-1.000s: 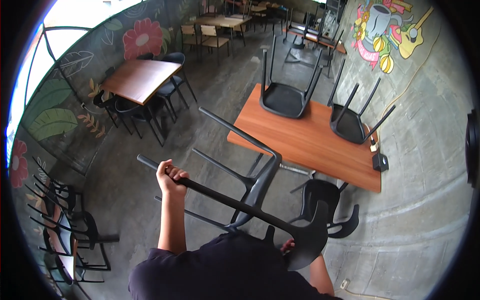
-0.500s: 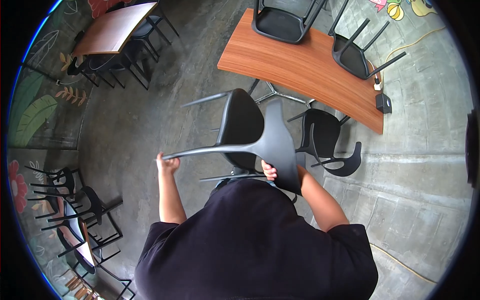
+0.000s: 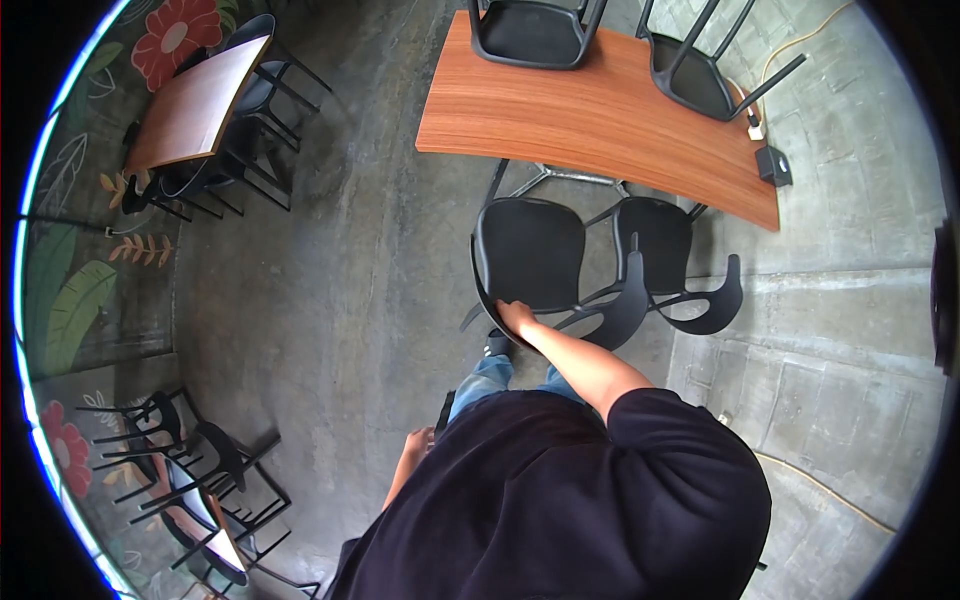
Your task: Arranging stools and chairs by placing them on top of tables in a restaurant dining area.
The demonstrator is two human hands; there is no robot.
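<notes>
A black chair [image 3: 530,250] stands upright on the floor in front of me, its seat facing up and its curved back towards me. My right hand [image 3: 515,318] is closed on the left side of its curved back frame. Away from the chair, my left hand [image 3: 418,440] hangs low beside my left hip, its fingers mostly hidden. Close on the right of this chair stands a second black chair [image 3: 655,240], also upright, beside the wooden table.
Two black chairs, one [image 3: 530,35] at the left and one [image 3: 690,75] at the right, sit upside down on the wooden table [image 3: 560,120]. A black box [image 3: 772,166] and cable are by the right wall. Another table [image 3: 200,105] with chairs stands far left; stacked chairs [image 3: 215,455] are lower left.
The chair, held tilted in both hands before, now stands on the floor beside the other chair. My left hand has let go and dropped to my side; my right hand has moved left along the back.
</notes>
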